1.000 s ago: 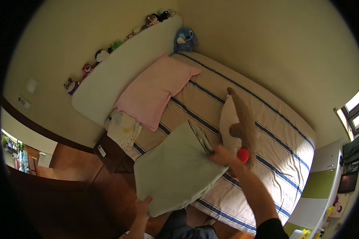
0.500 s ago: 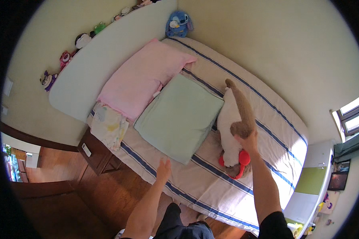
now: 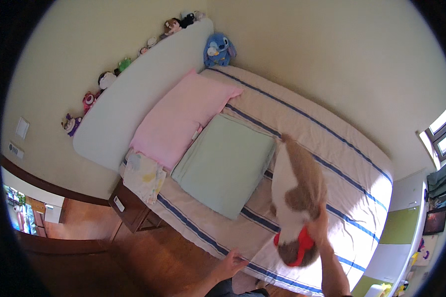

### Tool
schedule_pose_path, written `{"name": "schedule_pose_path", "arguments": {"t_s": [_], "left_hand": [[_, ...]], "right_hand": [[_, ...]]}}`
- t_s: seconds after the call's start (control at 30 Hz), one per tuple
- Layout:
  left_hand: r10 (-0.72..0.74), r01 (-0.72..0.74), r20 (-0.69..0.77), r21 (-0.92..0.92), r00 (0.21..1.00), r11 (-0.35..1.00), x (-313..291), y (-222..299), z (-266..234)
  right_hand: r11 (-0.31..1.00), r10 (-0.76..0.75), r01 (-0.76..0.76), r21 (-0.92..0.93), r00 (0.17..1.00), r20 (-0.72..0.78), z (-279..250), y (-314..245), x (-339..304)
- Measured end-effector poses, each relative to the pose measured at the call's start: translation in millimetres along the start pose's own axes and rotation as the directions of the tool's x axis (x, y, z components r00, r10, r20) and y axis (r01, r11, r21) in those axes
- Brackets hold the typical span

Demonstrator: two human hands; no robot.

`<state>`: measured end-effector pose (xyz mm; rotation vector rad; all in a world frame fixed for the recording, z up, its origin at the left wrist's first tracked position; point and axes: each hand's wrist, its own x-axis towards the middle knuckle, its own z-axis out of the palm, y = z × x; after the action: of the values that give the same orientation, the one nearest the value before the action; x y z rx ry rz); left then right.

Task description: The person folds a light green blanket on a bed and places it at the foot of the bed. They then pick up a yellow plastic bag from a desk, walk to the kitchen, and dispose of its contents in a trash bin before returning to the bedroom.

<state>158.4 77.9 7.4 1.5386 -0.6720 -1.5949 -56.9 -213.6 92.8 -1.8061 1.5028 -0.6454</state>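
A long brown-and-white plush toy (image 3: 287, 185) lies lengthwise over the right half of the bed, its head end with a red band (image 3: 305, 239) toward me. My right hand (image 3: 319, 226) is closed on its brown side just above the red band. The hand and toy hide part of the grip. My left hand (image 3: 229, 264) holds nothing, its fingers apart over the near edge of the striped bedspread (image 3: 208, 236). Left of the toy sits a folded pale green quilt (image 3: 226, 166). Beyond it a pink pillow (image 3: 183, 119) leans toward the headboard.
A patterned cloth (image 3: 142, 175) lies at the bed's left corner above a dark wooden nightstand (image 3: 129, 208). Small plush toys line the white headboard (image 3: 143, 89). A blue plush toy (image 3: 218, 50) sits in the far corner. Walls border the bed's far side.
The plush toy has come nearer to me, with my right hand on it. My left hand has moved nearer and rightward, to the bed edge. The view has shifted too.
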Motion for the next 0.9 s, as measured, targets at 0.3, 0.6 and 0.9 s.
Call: {"name": "schedule_pose_path", "arguments": {"t_s": [0.3, 0.6, 0.9], "left_hand": [[-0.271, 0.215, -0.025, -0.541, 0.962, 0.813, -5, 114, 123], [0.185, -0.355, -0.319, -0.636, 0.929, 0.686, 32, 216, 121], [0.3, -0.612, -0.551, -0.565, 0.779, 0.553, 169, 485, -69]], "right_hand": [[0.877, -0.304, 0.36, -0.318, 0.929, 0.212, -46, -68, -246], [0.769, -0.504, 0.453, -0.452, 0.864, 0.008, -111, -128, -199], [0.982, 0.016, -0.01, -0.191, 0.999, 0.034, -152, -124, -281]]}}
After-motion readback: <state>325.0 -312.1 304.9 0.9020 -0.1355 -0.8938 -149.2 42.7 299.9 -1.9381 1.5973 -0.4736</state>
